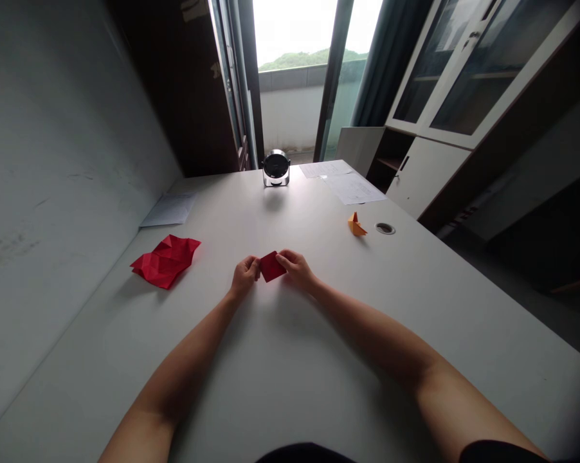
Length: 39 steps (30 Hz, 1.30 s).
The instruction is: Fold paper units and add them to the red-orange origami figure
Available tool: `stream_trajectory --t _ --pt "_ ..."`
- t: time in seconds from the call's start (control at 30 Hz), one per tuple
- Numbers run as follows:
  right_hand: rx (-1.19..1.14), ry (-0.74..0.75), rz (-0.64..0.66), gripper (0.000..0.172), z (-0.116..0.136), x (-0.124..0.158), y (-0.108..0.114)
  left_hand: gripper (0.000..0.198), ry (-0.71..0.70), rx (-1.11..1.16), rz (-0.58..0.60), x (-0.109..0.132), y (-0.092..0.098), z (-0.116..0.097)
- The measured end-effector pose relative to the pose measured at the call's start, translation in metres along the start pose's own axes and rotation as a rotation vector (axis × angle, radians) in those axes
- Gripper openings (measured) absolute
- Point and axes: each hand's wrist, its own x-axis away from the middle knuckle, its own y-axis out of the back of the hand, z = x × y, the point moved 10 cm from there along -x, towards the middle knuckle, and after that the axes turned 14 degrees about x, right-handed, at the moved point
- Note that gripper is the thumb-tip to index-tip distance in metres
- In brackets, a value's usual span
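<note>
A small folded square of red paper (pixel 272 267) is held up between my two hands, a little above the white table. My left hand (pixel 246 273) pinches its left corner, and my right hand (pixel 296 266) grips the upper right edge with the thumb on top. Both hands are closed on the paper. To the left lies a larger, creased sheet of red paper (pixel 166 262), apart from my hands. An orange folded paper figure (pixel 356 225) stands on the table to the right.
A small round black fan (pixel 276 166) stands at the table's far edge. White printed sheets (pixel 352 188) lie at the back right, and more paper (pixel 168 210) lies by the left wall. A cable hole (pixel 385 228) is set in the white table (pixel 299 373) near its right edge.
</note>
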Motion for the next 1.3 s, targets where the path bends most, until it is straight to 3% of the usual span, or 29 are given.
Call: stream_trajectory --t 0.2,0.47,0.77,0.97,1.07,1.3 --pt "-0.041 0.02 0.056 0.036 0.001 0.0 -0.003 0.034 -0.002 0.134 -0.04 -0.004 0.006 0.002" --pt "-0.215 -0.124 0.153 0.039 -0.009 0.002 -0.013 0.032 -0.018 0.161 -0.019 -0.004 0.002 -0.001" --pt "-0.09 -0.086 0.23 0.045 0.0 0.009 -0.024 0.032 0.003 0.084 0.043 0.001 -0.01 -0.005" --pt "-0.102 -0.082 0.205 0.043 -0.003 0.007 -0.021 0.04 -0.042 0.072 0.057 0.001 -0.01 -0.004" --pt "-0.095 -0.057 0.213 0.04 -0.001 0.007 -0.022 0.032 -0.046 0.05 0.088 0.0 -0.013 -0.002" --pt "0.146 0.012 0.107 0.037 0.002 0.004 -0.013 0.043 0.059 0.179 0.127 0.004 -0.018 0.002"
